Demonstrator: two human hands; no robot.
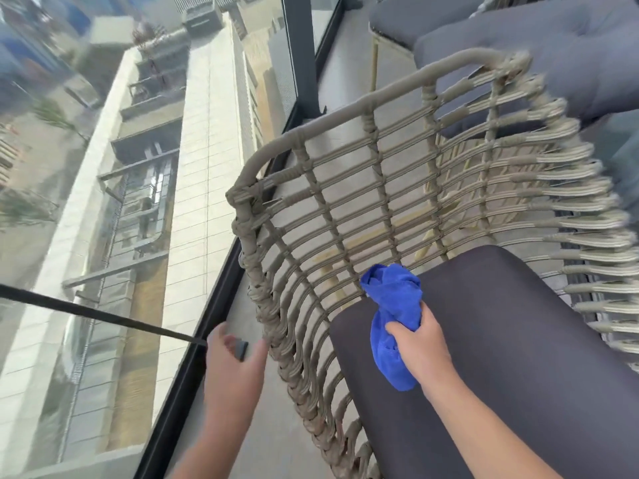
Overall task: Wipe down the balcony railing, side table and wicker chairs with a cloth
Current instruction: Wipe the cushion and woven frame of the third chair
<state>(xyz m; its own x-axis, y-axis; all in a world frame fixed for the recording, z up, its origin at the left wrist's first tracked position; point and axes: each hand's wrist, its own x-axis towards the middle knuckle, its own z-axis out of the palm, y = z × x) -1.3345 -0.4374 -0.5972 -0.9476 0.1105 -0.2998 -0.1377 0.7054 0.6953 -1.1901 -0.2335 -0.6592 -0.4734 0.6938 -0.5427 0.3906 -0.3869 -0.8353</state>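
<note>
A beige wicker chair (pixel 345 188) fills the middle of the view, with a dark seat cushion (pixel 518 340) on it. My right hand (pixel 420 344) grips a bunched blue cloth (pixel 394 299) above the cushion's left edge, close to the woven side of the chair. My left hand (pixel 231 361) hangs between the chair's side and the glass balcony railing (pixel 138 236), fingers loosely curved around the end of the dark rail bar (pixel 103 314), whose cap shows between thumb and fingers. Whether the fingers touch the bar is unclear.
A second chair with grey cushions (pixel 553 46) stands behind the first. The dark railing post (pixel 301 46) and bottom frame (pixel 193 357) run along the left. A narrow strip of grey floor (pixel 249 426) lies between chair and glass. Buildings show far below.
</note>
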